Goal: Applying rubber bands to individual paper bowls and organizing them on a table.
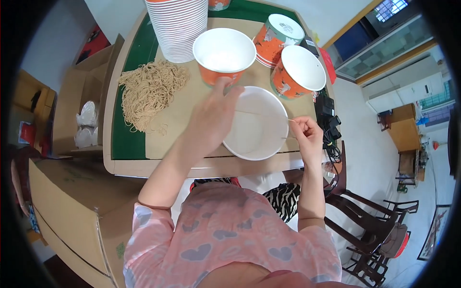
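Observation:
A white-lined paper bucket [261, 144] stands at the near edge of the table, its open mouth facing up. My left hand [210, 120] grips its left side, the fingers at the far left rim and partly hidden. A thin string [269, 115] runs across the bucket's mouth. At the right rim my right hand [308, 134] pinches the string between thumb and fingertips. Just beyond my left fingers is an orange paper bucket [224, 50], upright and open. To the left lies a loose heap of tan strings [149, 93].
A tall stack of nested paper buckets [177, 33] rises at the far left. Another open bucket [298, 72] and an upside-down bucket [278, 41] stand at the right. Black adapters and cables [329, 120] lie along the right edge. Cardboard boxes [67, 105] flank the left; wooden chairs [365, 225] stand at right.

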`<action>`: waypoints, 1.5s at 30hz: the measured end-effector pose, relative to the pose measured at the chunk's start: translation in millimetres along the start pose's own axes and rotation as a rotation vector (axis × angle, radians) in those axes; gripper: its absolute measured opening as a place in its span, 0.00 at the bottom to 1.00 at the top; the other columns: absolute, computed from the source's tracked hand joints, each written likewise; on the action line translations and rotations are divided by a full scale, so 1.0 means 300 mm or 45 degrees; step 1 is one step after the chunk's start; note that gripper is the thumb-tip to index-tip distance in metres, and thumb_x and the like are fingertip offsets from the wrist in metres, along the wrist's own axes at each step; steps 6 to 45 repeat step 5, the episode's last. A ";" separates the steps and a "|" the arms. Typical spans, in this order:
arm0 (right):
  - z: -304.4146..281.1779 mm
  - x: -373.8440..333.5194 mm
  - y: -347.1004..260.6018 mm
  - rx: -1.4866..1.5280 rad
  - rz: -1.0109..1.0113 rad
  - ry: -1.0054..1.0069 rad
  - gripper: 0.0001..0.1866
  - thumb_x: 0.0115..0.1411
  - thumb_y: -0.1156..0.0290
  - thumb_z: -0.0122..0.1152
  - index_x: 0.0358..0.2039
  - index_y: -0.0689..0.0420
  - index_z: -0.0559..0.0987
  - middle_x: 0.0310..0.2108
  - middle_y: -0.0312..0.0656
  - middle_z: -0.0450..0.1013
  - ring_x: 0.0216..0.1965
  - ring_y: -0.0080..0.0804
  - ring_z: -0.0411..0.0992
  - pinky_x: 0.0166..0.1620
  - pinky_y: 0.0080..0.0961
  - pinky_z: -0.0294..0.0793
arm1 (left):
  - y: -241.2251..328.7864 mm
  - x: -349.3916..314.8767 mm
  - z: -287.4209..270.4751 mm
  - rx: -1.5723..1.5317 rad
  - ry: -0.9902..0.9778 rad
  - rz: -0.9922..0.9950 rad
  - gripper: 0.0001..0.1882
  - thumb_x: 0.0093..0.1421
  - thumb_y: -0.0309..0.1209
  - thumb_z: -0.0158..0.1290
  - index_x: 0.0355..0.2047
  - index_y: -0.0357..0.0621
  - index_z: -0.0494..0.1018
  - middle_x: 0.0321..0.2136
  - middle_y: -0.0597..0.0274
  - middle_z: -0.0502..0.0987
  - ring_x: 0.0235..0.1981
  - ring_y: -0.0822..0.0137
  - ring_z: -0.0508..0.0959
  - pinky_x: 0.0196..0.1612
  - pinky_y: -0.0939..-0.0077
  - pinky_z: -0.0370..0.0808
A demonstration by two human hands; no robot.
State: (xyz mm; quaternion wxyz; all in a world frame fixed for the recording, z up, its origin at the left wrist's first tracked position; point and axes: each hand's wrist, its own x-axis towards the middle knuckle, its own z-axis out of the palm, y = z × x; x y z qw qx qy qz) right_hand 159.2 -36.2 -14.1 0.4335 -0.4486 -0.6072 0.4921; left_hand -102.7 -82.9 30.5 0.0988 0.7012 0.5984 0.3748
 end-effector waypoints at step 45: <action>0.025 0.072 0.038 -0.116 0.073 0.036 0.03 0.62 0.74 0.59 0.34 0.59 0.77 0.24 0.24 0.71 0.25 0.08 0.64 0.28 0.10 0.62 | -0.073 0.053 -0.013 -0.016 -0.408 -0.420 0.22 0.58 0.26 0.54 0.54 0.45 0.68 0.63 0.45 0.57 0.45 0.47 0.76 0.45 0.63 0.74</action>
